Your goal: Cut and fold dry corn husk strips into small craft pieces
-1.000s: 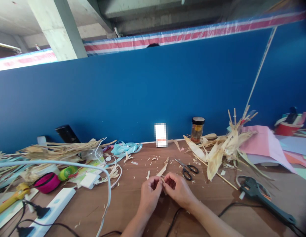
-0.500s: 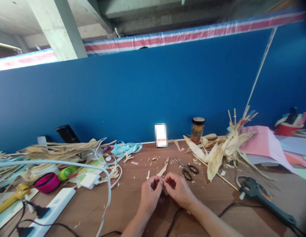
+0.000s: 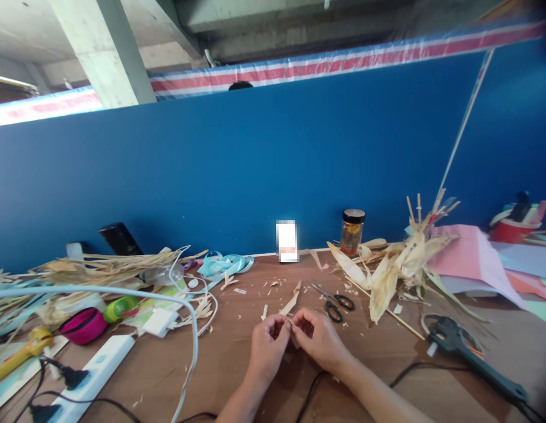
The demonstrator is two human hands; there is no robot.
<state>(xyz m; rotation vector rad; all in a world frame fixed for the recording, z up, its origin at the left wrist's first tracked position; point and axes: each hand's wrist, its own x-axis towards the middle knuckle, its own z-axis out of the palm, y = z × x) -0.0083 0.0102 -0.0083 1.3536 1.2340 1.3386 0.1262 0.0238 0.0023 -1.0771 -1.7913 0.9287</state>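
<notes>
Low over the brown table [image 3: 229, 370], my left hand [image 3: 272, 342] and my right hand [image 3: 314, 338] meet at the fingertips. Both are closed in a pinch, thumbs and forefingers together. Whatever they hold between them is too small and too covered to name; a pale bit shows below the fingers. Just beyond the hands lies a strip of dried corn husk [image 3: 292, 298], among scattered pale scraps. Black-handled scissors [image 3: 334, 304] rest a little past my right hand, blades pointing away to the left.
Right: a glue gun [image 3: 467, 355] with a black cord, dried husks [image 3: 387, 282], a jar [image 3: 353, 232] and pink paper [image 3: 464, 258]. Left: a white power strip [image 3: 99, 376], a looping white cable [image 3: 195, 335], blue ribbon [image 3: 226, 265] and a magenta band [image 3: 84, 326]. A blue partition [image 3: 255, 164] stands behind.
My hands keep the same pinch in the same place. Behind the partition, the top of a person's head has shifted left and shows slightly more.
</notes>
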